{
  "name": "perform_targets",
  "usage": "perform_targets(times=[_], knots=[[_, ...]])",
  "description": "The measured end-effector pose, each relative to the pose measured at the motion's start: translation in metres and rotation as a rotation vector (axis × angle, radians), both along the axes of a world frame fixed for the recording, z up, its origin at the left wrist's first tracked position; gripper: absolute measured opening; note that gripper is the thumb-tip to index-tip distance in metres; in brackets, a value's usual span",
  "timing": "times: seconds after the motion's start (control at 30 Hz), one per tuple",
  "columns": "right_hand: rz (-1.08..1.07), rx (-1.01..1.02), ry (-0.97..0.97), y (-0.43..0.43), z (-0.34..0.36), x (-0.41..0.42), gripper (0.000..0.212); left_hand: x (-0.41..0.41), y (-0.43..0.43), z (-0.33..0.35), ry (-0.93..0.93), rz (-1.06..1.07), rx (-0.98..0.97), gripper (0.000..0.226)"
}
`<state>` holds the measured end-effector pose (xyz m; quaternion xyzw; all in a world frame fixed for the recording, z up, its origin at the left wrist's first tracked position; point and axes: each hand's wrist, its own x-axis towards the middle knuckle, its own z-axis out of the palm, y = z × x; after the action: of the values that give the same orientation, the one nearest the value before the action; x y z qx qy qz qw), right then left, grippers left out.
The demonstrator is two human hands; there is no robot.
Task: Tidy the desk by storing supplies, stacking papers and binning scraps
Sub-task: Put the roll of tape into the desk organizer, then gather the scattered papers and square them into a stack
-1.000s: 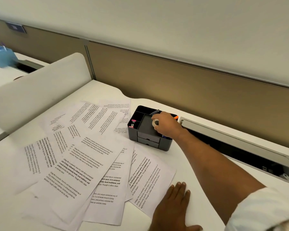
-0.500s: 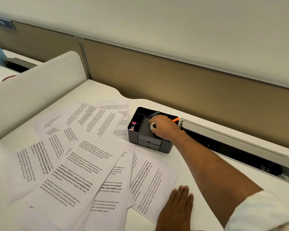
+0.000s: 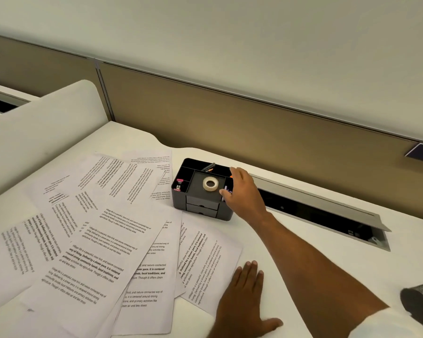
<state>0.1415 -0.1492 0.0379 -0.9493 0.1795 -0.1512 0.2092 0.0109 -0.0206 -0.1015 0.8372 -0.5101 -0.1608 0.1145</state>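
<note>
Extends the right arm from 5 o'clock toward 12 o'clock, with the right hand [image 3: 243, 193] poised over the right end of the black organizer [image 3: 202, 208], palm down, fingers loosely spread, gripping nothing. Rests the left hand [image 3: 244, 301] flat on the white desk [image 3: 315, 245] at 6 o'clock, fingers straight and close together, holding nothing, at the right edge of the nearest of the printed papers [image 3: 103, 240] fanned from 7 to 10 o'clock. Locates the tape roll [image 3: 210, 184] on the organizer's central platform, at 9 o'clock of the right hand, just beside the thumb; contact not discernible. Presents as an off-white ring, lying flat, hole upward.
</note>
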Motion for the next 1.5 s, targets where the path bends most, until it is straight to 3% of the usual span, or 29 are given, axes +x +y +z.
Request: perform_targets(times=[0.17, 0.3, 0.43, 0.5, 0.6, 1.0, 1.17, 1.5], knots=[[-0.077, -0.023, 0.041, -0.003, 0.000, -0.041, 0.065, 0.010, 0.006, 0.032, 0.081, 0.053, -0.047, 0.092], [-0.144, -0.031, 0.055, 0.005, 0.000, -0.065, 0.060, 0.033, 0.025, 0.056, 0.074, 0.164, -0.161, 0.098], [-0.194, 0.026, 0.086, 0.025, 0.002, -0.074, 0.068, 0.072, 0.056, 0.080, -0.027, 0.264, -0.248, 0.098], [-0.206, 0.057, 0.091, 0.041, 0.005, -0.072, 0.069, 0.091, 0.072, 0.091, -0.072, 0.302, -0.254, 0.087], [-0.202, 0.068, 0.098, 0.068, 0.005, -0.064, 0.069, 0.114, 0.097, 0.102, -0.123, 0.325, -0.234, 0.071], [-0.180, 0.084, 0.190, 0.148, -0.008, -0.028, 0.065, 0.163, 0.167, 0.111, -0.181, 0.365, -0.155, 0.072], [-0.108, 0.089, 0.271, 0.170, -0.015, -0.015, 0.057, 0.171, 0.185, 0.104, -0.281, 0.407, -0.153, 0.055], [-0.099, 0.243, 0.397, 0.222, -0.039, 0.005, 0.046, 0.207, 0.243, 0.085, -0.155, 0.635, -0.062, 0.060]])
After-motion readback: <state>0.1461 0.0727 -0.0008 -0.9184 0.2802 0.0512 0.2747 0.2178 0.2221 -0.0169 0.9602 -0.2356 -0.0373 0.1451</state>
